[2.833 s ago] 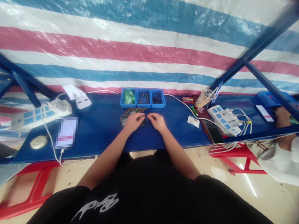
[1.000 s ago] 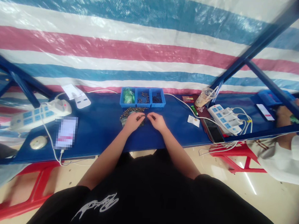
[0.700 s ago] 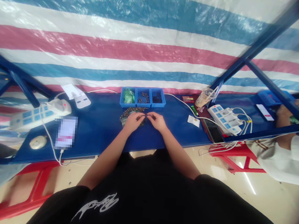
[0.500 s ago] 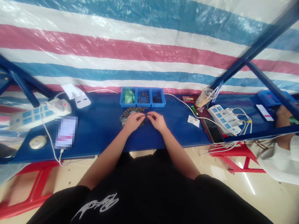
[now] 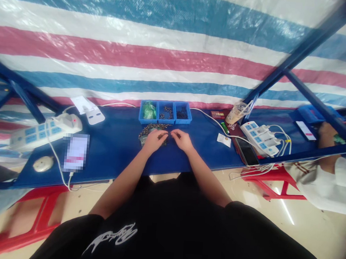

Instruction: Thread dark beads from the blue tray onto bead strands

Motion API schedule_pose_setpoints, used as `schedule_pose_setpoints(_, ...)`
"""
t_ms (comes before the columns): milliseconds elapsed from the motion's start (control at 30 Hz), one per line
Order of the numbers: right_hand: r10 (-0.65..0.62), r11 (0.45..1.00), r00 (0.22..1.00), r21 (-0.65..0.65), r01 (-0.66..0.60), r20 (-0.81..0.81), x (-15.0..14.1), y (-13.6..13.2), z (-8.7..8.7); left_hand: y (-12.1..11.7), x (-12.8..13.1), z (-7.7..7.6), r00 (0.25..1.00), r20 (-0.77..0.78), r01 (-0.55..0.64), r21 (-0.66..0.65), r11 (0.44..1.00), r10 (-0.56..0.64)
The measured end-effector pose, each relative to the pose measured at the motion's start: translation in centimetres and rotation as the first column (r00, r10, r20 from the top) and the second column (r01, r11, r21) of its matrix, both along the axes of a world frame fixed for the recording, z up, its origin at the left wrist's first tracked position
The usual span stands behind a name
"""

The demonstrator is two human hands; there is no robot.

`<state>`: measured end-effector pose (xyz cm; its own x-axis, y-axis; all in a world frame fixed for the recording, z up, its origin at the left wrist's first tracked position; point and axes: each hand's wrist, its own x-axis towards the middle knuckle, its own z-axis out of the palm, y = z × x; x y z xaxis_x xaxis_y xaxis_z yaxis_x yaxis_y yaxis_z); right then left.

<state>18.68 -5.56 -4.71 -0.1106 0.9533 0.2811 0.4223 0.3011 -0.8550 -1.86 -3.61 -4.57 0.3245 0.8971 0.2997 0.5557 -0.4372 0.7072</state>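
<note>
My left hand (image 5: 156, 139) and my right hand (image 5: 180, 139) are close together over the blue table, fingertips a small gap apart. Each has thumb and fingers pinched; whatever lies between them is too small to make out. Small dark and brass-coloured bead-like pieces (image 5: 152, 127) lie in a pile behind and beside my left hand, which hides part of it. Just beyond stand three joined blue bins: the left bin (image 5: 148, 122) holds a green plastic bag (image 5: 149, 111), the middle bin (image 5: 165, 122) small brass-and-dark pieces, the right bin (image 5: 182, 122) thin black pieces.
At left lie a power strip (image 5: 42, 132), a charging phone (image 5: 76, 153) and a round white device (image 5: 43, 164). To the right are a plastic drink cup (image 5: 236, 114), a dark phone (image 5: 247, 151), another power strip (image 5: 259, 137) and cables. A co-worker's arm (image 5: 327, 144) is at far right.
Both hands keep nearly the same place and pinched pose. The bins and pile look unchanged. The co-worker's hand at far right has shifted slightly.
</note>
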Motion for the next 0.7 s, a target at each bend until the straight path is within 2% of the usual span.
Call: schedule_pose_setpoints(700,-0.021,0.999,0.999,0.031,0.022,-0.037,-0.15,0.18,-0.57,-0.07,0.13,0.27,1.000,-0.001,-0.012,0.005,1.000,0.012)
